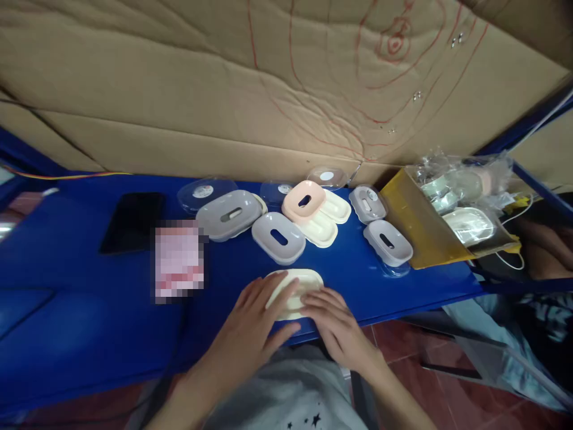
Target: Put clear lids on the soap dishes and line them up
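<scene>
Light: moderate, diffuse, its source outside my view. Glare: pale haze lay on the blue table point(67, 334) to my left; glints dotted the plastic bags point(470, 173). Shadow: the far right sank dark. Focus: my left hand point(257, 307) and right hand point(332, 319) looked soft. Distortion: table and cardboard point(179, 101) stretched edgeward. Masking: coarse pixels hid one patch point(179, 260).

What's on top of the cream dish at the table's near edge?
The left hand lies over the left side of the cream dish, the right hand over its right end; the surface beneath them is hidden.
</scene>
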The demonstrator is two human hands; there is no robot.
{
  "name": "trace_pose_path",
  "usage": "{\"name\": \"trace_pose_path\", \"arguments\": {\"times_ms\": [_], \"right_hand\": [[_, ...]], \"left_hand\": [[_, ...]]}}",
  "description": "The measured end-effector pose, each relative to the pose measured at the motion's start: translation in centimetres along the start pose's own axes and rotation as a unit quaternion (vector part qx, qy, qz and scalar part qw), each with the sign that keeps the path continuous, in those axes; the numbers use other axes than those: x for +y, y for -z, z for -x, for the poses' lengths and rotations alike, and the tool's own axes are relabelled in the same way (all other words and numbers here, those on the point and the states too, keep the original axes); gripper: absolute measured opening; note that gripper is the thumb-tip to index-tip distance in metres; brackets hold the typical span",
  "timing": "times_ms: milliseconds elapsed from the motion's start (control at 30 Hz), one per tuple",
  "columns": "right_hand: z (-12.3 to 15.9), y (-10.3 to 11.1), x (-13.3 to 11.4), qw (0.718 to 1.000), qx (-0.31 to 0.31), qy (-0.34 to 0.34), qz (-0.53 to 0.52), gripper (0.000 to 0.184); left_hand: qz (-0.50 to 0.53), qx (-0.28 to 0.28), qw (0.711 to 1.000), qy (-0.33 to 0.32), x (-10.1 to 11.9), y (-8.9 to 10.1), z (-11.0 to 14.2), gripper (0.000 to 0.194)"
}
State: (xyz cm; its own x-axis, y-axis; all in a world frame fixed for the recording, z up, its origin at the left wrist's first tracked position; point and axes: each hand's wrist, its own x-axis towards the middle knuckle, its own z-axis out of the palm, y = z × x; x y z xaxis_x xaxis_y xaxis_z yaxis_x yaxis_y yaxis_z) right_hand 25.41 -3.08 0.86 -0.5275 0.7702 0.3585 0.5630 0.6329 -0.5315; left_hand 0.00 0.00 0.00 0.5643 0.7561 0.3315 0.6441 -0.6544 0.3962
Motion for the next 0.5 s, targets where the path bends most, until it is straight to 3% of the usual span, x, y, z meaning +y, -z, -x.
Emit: {"name": "trace_pose_path", "arguments": {"times_ms": [100, 200, 267, 400, 500], "right_hand": [[-4.0, -0.2, 0.9, 0.999, 0.025, 0.012, 0.042, 0.048], [-7.9, -0.8, 2.0, 0.993, 0.01, 0.001, 0.119, 0.041], [-9.5, -1.3, 2.7, 0.986, -0.005, -0.025, 0.165, 0.043], [-9.0, -1.1, 3.4, 0.983, 0.017, -0.038, 0.181, 0.033], [-6.8, -0.2, 2.5, 0.99, 0.057, 0.013, 0.128, 0.029]], "left_hand": [[-0.026, -0.016, 0.999, -0.026, 0.2, 0.3, 1.2, 0.053], [-0.067, -0.018, 0.997, -0.033, -0.4, 1.1, 2.4, 0.025], [-0.076, -0.014, 0.996, -0.037, -1.0, 1.8, 3.2, 0.022], [-0.063, 0.029, 0.997, -0.024, -1.8, 2.4, 4.4, 0.024], [-0.061, 0.069, 0.996, 0.0, -2.1, 1.7, 4.8, 0.035]]}}
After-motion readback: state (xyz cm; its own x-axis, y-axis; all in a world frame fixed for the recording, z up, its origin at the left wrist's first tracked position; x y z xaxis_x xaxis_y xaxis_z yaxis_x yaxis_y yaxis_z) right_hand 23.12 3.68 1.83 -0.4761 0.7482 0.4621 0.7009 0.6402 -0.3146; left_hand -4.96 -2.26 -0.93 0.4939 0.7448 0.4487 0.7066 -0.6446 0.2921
